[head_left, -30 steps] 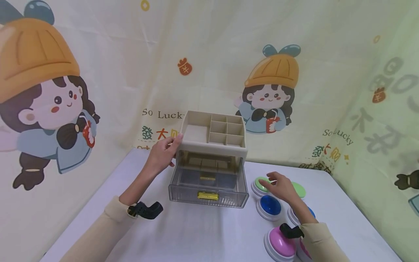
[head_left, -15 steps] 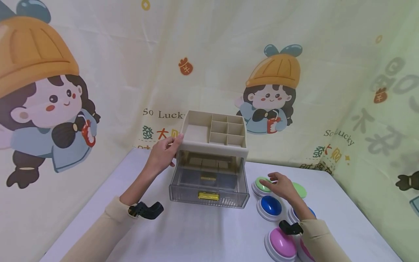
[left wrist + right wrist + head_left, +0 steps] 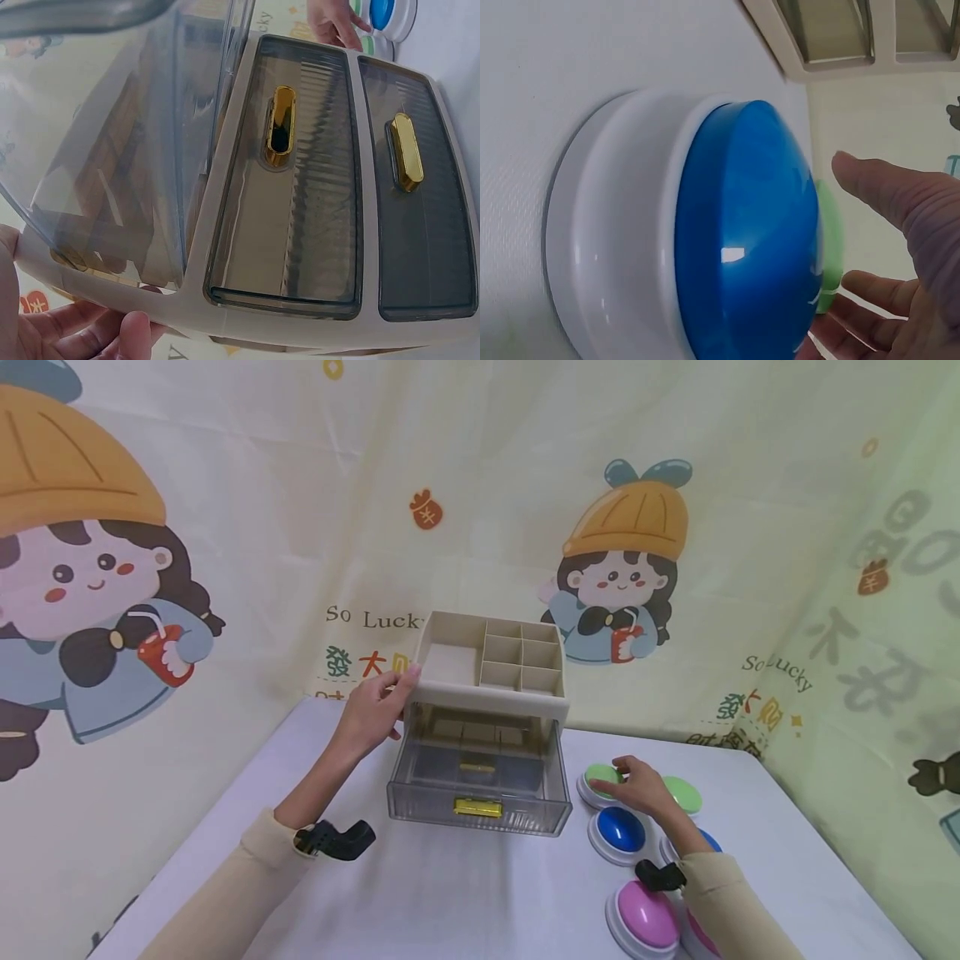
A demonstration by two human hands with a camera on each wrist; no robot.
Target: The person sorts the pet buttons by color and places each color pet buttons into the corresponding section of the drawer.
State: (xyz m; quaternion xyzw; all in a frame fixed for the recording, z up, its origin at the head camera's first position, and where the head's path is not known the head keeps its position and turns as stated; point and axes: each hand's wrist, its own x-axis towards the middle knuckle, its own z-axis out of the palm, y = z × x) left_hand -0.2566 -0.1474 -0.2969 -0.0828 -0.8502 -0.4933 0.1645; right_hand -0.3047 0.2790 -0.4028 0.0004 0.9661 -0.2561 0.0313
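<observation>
A beige desk organizer (image 3: 491, 693) stands on the table, with one clear smoky drawer (image 3: 480, 806) pulled out below its sectioned top. My left hand (image 3: 377, 710) holds its left side, thumb at the upper edge; in the left wrist view, some fingers pass behind the side. On the right, my right hand (image 3: 643, 787) is beside a green dome button (image 3: 604, 779) with a white base, thumb and fingers spread. Whether it touches the button cannot be told. Closer to the right wrist camera sits a blue dome button (image 3: 754, 232).
Several more round buttons stand in two rows at the right: blue (image 3: 621, 829), pink (image 3: 648, 914), and a second green one (image 3: 684, 793), partly under the right arm. Two closed drawers with gold handles (image 3: 281, 124) show below the pulled-out one. A printed cloth (image 3: 480, 552) hangs behind.
My right hand has shifted slightly, with its thumb lower on the near side of the green button. The left hand and the organizer stay as they were.
</observation>
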